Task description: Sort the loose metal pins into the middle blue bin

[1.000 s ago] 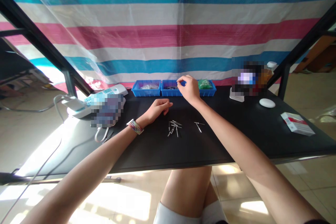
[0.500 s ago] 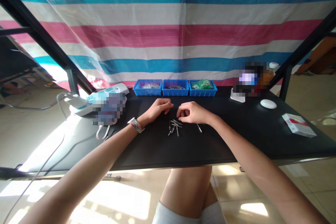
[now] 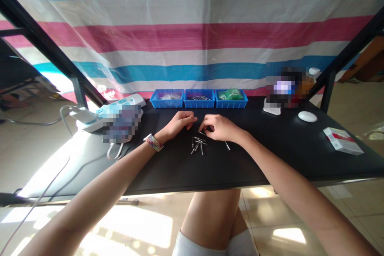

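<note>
My left hand (image 3: pixel 181 124), a patterned band on its wrist, is closed with the fingers curled and thumb against the forefinger. What it holds, if anything, is hidden. Just to its right, my right hand (image 3: pixel 218 126) pinches a thin silver blind rivet (image 3: pixel 201 133), whose end shows below the fingertips. On the black table in front of the hands lies a loose pile of blind rivets (image 3: pixel 198 144), pointing various ways. One more rivet (image 3: pixel 227 146) lies apart, near my right wrist.
Behind my hands stand three blue bins: white pieces in the left bin (image 3: pixel 167 104), rivets in the middle bin (image 3: pixel 199 104), a green bag in the right bin (image 3: pixel 231 104). A power strip (image 3: pixel 90 126) lies left; a white mouse (image 3: pixel 307 117) and small box (image 3: pixel 343 141) lie right.
My right hand has shifted slightly left, and the end of a rivet now shows under its fingertips. The left hand keeps nearly the same pose; the view has tilted a little.
</note>
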Tool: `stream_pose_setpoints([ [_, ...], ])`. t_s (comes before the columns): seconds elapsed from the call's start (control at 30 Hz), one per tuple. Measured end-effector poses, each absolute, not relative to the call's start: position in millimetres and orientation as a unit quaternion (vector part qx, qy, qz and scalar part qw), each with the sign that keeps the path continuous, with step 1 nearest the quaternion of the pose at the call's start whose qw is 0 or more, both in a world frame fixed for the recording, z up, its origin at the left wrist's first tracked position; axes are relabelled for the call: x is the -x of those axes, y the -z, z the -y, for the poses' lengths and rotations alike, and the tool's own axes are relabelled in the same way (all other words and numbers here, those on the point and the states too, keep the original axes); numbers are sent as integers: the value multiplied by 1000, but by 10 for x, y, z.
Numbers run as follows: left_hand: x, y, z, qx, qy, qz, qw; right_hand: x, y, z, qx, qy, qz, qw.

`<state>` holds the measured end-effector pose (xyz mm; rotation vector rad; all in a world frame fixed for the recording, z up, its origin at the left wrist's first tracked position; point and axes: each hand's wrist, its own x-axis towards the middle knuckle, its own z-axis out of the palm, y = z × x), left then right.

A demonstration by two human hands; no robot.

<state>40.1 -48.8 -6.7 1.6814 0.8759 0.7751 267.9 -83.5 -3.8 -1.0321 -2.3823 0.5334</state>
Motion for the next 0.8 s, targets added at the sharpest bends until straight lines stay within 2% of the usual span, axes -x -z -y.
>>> stream_pose_setpoints([
  [0.23,-392,83,476,-693,-332,-363,527,-2675,78,805,345,-238,878,231],
  [0.57,-407,81,475,-684,-340,-357,537,-2779,35,782,423,-129,868,225],
  [0.67,-415,100,462,-661,-365,-350,555,-2789,72,724,429,-143,848,277],
  [0.8,-410,150,422,-628,-389,-335,584,-2737,119,663,404,-235,791,395],
])
